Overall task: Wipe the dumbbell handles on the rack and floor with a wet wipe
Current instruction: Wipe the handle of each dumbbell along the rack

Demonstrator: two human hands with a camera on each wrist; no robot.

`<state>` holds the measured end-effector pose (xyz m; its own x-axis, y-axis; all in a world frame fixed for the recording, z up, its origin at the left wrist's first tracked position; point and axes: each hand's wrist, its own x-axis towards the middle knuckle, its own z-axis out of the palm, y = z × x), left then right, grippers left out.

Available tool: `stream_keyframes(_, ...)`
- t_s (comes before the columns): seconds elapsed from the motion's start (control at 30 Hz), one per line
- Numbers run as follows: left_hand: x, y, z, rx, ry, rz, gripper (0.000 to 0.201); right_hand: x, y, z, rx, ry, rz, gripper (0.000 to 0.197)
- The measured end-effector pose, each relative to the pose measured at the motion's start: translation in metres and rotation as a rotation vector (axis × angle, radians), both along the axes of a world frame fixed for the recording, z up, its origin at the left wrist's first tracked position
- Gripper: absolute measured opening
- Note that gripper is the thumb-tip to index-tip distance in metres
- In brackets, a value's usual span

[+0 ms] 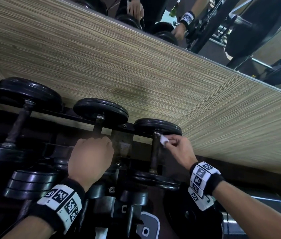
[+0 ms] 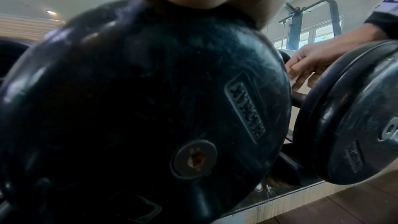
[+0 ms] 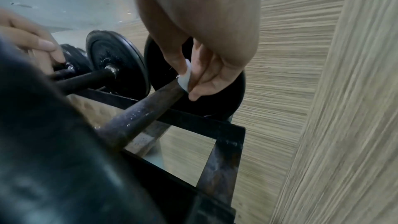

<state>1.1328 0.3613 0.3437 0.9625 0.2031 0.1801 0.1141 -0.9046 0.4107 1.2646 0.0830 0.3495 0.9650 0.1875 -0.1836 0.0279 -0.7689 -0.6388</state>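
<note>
Wall panel [image 1: 136,66] with wood-grain finish fills the back, mirror [image 1: 239,23] above it. Black steel rack [image 1: 126,126] sits against the panel, rusted on its cross braces. Three dumbbells lie across the rack's top rails, black plates toward the wall: left dumbbell [image 1: 27,94], middle dumbbell [image 1: 100,111], right dumbbell [image 1: 157,126] at the rack's right end. More dumbbells on the lower tier, mostly in shadow.

Left hand [image 1: 89,156] is on the middle dumbbell's handle; fingers curled over it, bar mostly hidden under the hand. In the left wrist view the near plate [image 2: 150,100] blocks the fingers.

Right hand [image 1: 179,149] is at the wall end of the right dumbbell's handle [image 1: 154,152], just beside the far plate. Grip state: closed to a pinch, thumb and fingertips holding a small folded white wet wipe [image 1: 163,139]. The right wrist view shows the wipe [image 3: 185,77] pressed against the bar [image 3: 140,113] where it meets the plate. Bar is dark, pitted, rusty, with wet specks along it.

Both wrists carry black bands with square-code markers.
</note>
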Motion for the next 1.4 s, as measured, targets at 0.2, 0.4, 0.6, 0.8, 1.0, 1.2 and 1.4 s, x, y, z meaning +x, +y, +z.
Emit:
stream_keyframes(0.2,0.001,-0.001,-0.002,-0.001,-0.002,0.013,0.032,-0.001,0.005,-0.013,-0.049,-0.107,-0.032,0.017)
stream_keyframes(0.4,0.002,-0.001,-0.004,0.008,0.018,0.019,0.033,-0.03,-0.015,0.004,-0.036,0.093,0.239,0.007)
stream_keyframes(0.6,0.001,-0.001,-0.003,0.007,0.015,0.021,0.032,-0.038,-0.024,0.019,0.033,0.314,0.349,0.014)
stream_keyframes(0.8,0.001,-0.001,-0.002,0.007,0.006,0.029,0.031,-0.006,0.003,0.007,-0.128,-0.374,0.302,0.016)
stream_keyframes(1.0,0.001,-0.001,-0.002,-0.004,0.015,0.036,0.033,-0.014,0.003,-0.01,-0.172,-0.397,0.385,0.019)
stream_keyframes(1.2,0.001,-0.001,0.0,-0.013,0.011,0.031,0.034,-0.025,0.01,0.004,-0.138,-0.114,0.555,0.019)
stream_keyframes(1.4,0.0,-0.001,0.0,-0.042,0.02,0.039,0.038,-0.019,0.019,0.017,-0.127,0.143,0.579,0.012)
